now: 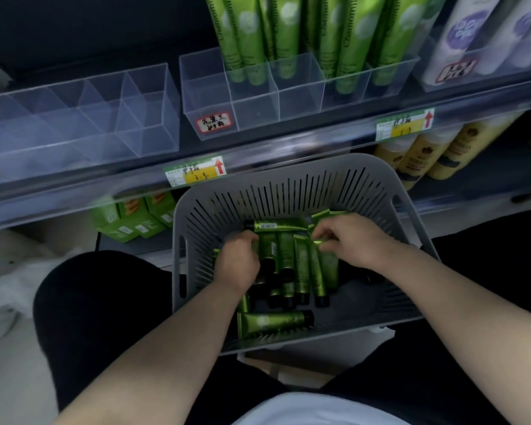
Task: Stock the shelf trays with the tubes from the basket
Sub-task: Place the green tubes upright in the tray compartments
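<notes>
The grey basket (pixel 288 170) sits at lower centre of the frame, between the person's knees and directly under the shelf edge. This placement keeps the reach from stock to shelf short. The small green tubes (pixel 288 262) lie loose on its floor, and both hands are inside it.

The right hand (pixel 350 240) pinches the flat crimped end of a tube (pixel 321 240) between thumb and fingertips. The left hand (pixel 239 262) is knuckles-up with fingers curled into the pile; whether it grips anything cannot be told. Judged step: gathering a handful before lifting.

The divided clear tray (pixel 209 96) at upper centre holds tall green tubes (pixel 276 35) upright in its right compartments. Its leftmost compartment holds nothing, nor does the clear tray (pixel 105 118) at left.
</notes>
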Demonstrator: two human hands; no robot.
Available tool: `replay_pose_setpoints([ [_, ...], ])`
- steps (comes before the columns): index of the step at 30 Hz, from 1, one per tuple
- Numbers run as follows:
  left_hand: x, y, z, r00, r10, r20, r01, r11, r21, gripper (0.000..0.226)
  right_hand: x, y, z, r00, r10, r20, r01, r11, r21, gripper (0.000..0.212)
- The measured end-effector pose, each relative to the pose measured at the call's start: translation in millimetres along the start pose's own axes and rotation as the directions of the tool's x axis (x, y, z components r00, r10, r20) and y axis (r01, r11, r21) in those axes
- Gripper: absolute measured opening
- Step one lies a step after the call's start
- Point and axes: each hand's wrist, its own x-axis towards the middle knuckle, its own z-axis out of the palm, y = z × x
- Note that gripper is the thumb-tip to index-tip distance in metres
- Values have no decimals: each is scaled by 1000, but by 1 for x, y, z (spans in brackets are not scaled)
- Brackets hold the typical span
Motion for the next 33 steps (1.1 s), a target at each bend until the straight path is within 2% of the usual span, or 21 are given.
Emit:
replay_pose_setpoints([
  [3,1,3,4,999,39,5,-39,998,50,33,3,-1,1,991,-33,-131,45,995,89,25],
  [6,3,10,11,988,105,113,-120,984,135,26,8,2,10,975,-64,-214,83,994,77,22],
  [8,5,17,14,980,77,183,-122,960,251,26,11,4,15,963,-79,-257,108,989,102,20],
  [11,13,33,13,981,0,196,-91,887,454,33,14,5,19,948,-79,-308,117,987,107,20],
  [14,19,48,14,975,-53,218,-75,839,538,14,16,4,23,951,-65,-303,103,988,112,22],
  [17,17,56,18,959,-93,267,-85,805,587,26,17,1,27,954,-84,-287,118,988,104,23],
  [21,10,56,20,928,-155,338,-94,781,617,33,17,-1,24,959,-83,-271,113,989,95,24],
  [25,18,55,15,919,-212,331,-1,841,542,44,13,-2,20,954,-75,-291,97,994,60,24],
  [28,27,58,15,919,-229,321,46,871,490,35,9,-1,21,953,-65,-295,85,995,54,24],
  [33,29,59,16,908,-252,336,53,862,503,20,6,1,19,955,-58,-289,73,996,42,24],
])
